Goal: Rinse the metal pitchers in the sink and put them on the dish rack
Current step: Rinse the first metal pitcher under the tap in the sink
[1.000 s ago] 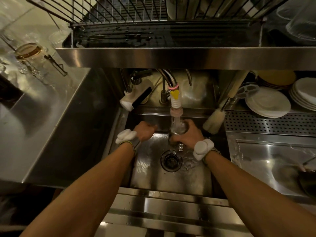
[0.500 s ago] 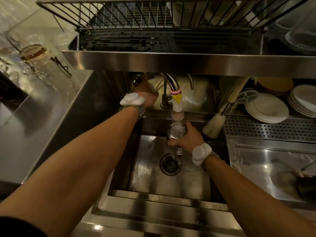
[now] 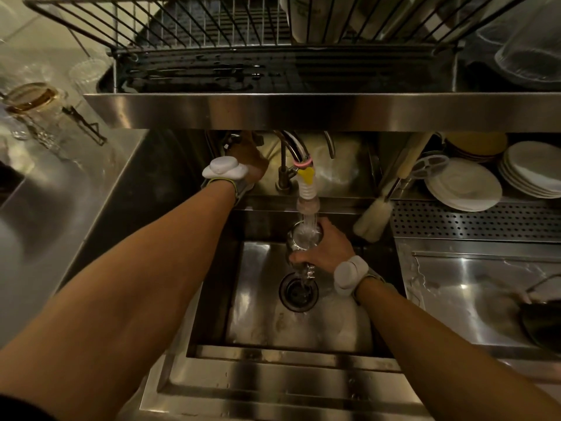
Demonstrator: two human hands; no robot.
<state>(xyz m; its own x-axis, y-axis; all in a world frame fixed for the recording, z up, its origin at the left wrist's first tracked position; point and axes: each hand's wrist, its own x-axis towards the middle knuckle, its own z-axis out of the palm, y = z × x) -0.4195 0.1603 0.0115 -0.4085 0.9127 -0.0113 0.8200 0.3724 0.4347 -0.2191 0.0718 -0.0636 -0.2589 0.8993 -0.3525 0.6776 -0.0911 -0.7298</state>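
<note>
While water runs from the corrugated spout [image 3: 307,189] over the sink [image 3: 264,326], the person's right hand [image 3: 326,249] is wrapped around a small pitcher [image 3: 303,238], fingers closed about its body and holding it just under the stream, above the drain [image 3: 299,291]. From the head camera, the only view there is, it looks shiny and partly see-through in this dim light, so I cannot be sure of its material; water spills from its lower end toward the drain. The left hand [image 3: 247,161] reaches to the back wall beside the tap, under the shelf edge; its fingers are hidden there, so whether they are curled on a handle or lying flat I cannot tell.

Judging by its size, the pitcher should be light and rigid, but wet and slick, so a full wrap around the body or a hook through a handle seems safer than a fingertip pinch. The dish rack [image 3: 212,28] stands overhead, well apart from the pitcher, and plates [image 3: 463,185] stack to the right.
</note>
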